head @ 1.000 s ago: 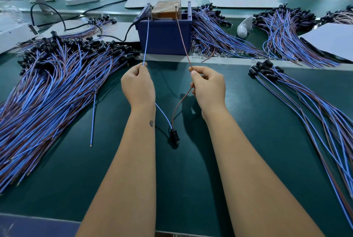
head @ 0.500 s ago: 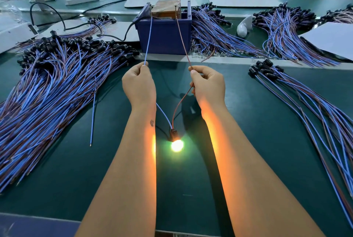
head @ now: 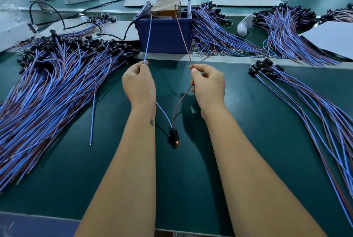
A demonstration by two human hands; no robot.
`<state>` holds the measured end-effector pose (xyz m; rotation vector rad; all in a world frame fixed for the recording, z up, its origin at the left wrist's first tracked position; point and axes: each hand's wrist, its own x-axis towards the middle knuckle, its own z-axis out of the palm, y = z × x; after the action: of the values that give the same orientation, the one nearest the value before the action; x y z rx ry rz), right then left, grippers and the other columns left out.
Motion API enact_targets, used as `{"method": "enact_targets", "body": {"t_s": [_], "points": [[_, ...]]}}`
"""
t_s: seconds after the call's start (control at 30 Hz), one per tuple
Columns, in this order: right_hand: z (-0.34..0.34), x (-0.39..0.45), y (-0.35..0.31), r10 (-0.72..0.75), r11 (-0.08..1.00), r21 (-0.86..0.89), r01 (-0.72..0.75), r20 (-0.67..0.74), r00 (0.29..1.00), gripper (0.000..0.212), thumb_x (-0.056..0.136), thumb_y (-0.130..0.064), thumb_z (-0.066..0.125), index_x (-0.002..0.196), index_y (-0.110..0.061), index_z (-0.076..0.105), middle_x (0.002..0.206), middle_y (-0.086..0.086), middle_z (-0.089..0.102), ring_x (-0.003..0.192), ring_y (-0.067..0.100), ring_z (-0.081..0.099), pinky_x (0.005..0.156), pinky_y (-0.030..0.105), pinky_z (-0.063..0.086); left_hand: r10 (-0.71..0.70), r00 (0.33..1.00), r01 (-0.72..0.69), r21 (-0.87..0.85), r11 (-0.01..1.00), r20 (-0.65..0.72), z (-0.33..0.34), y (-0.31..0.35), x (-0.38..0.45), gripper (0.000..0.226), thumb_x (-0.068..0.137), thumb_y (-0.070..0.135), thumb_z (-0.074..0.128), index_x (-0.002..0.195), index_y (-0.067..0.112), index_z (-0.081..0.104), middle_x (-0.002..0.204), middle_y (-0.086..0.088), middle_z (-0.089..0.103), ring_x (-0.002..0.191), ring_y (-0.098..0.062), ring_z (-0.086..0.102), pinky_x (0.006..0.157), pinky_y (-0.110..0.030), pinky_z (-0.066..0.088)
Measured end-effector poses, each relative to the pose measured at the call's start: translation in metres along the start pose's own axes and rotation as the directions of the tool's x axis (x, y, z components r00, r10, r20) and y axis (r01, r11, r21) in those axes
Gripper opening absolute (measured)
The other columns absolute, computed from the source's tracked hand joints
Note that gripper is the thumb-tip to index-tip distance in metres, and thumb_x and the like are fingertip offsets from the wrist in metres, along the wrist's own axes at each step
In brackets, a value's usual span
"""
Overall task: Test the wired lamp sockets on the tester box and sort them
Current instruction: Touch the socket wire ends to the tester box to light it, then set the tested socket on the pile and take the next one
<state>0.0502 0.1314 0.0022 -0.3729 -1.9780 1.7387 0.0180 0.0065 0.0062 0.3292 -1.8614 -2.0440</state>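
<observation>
Left hand pinches the blue wire between thumb and curled fingers, its grip pressed onto the wire just below the free end; the wire runs up and away to the left top edge of the tester box. Right hand pinches the brown wire in the same manner, and that wire reaches the wooden block on top of the box. Whether either wire tip actually touches a contact cannot be told. Both wires drop behind the hands and meet at one black lamp socket, which lies on the green desk between the two forearms, near the left wrist. A small orange point of light shows at the socket's near end. A large heap of wired sockets lies left of the hands, with one loose blue wire just beside it. A smaller bundle fans out to the right, well apart from the heap. Further bundles lie behind the box on the far side of the desk, beside a white sheet.
</observation>
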Motion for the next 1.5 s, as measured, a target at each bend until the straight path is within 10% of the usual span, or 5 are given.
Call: {"method": "enact_targets", "body": {"t_s": [0.33,0.77,1.0,1.2,1.5], "points": [[0.004,-0.009,-0.003,-0.153,0.984,-0.067,0.168,0.186,0.970,0.014,0.093,-0.012,0.060,0.097,-0.017,0.072,0.066,0.007,0.059,0.063,0.016,0.049,0.064,0.032,0.044,-0.013,0.917,-0.002,0.039,0.999,0.398,0.007,0.003,-0.012,0.011,0.090,0.022,0.067,0.088,0.018,0.077,0.072,0.009,0.070,0.072,-0.008,0.062,0.073,-0.026,0.051],[-0.003,-0.009,-0.006,-0.097,0.995,0.072,0.073,0.432,0.897,0.048,0.082,-0.005,0.075,0.124,-0.026,0.062,0.075,0.002,0.058,0.062,0.007,0.051,0.064,0.018,0.047,-0.148,0.928,0.278,-0.370,0.886,0.343,0.006,0.006,-0.006,0.020,0.097,0.010,0.058,0.078,0.014,0.057,0.056,0.005,0.060,0.049,-0.005,0.053,0.048,-0.017,0.045],[-0.017,0.002,-0.006,0.058,0.897,0.426,-0.119,0.154,0.986,0.026,0.105,-0.029,0.042,0.097,-0.025,0.066,0.077,-0.004,0.059,0.056,0.008,0.051,0.057,0.019,0.042,0.015,0.874,0.045,-0.112,0.993,0.485,0.004,0.003,-0.014,0.023,0.083,0.008,0.075,0.070,0.021,0.063,0.068,0.005,0.065,0.065,-0.010,0.058,0.063,-0.023,0.044],[-0.029,0.012,-0.002,0.167,0.849,0.510,-0.135,-0.016,0.986,0.033,0.107,-0.019,0.033,0.078,-0.013,0.049,0.056,-0.003,0.053,0.046,0.009,0.050,0.049,0.020,0.044,0.042,0.504,-0.098,0.008,0.995,0.863,0.010,-0.001,-0.028,0.036,0.076,-0.014,0.061,0.082,0.019,0.074,0.077,0.003,0.073,0.070,-0.007,0.062,0.076,-0.015,0.050],[-0.027,0.007,0.000,0.101,0.995,0.002,-0.101,0.023,0.995,0.033,0.106,-0.027,0.035,0.076,-0.018,0.047,0.063,-0.001,0.042,0.058,0.014,0.040,0.064,0.032,0.037,0.019,0.615,-0.153,0.096,0.984,0.788,0.015,0.000,-0.041,0.032,0.090,-0.011,0.051,0.086,0.014,0.070,0.072,0.006,0.072,0.068,-0.003,0.064,0.072,-0.012,0.049]]}}
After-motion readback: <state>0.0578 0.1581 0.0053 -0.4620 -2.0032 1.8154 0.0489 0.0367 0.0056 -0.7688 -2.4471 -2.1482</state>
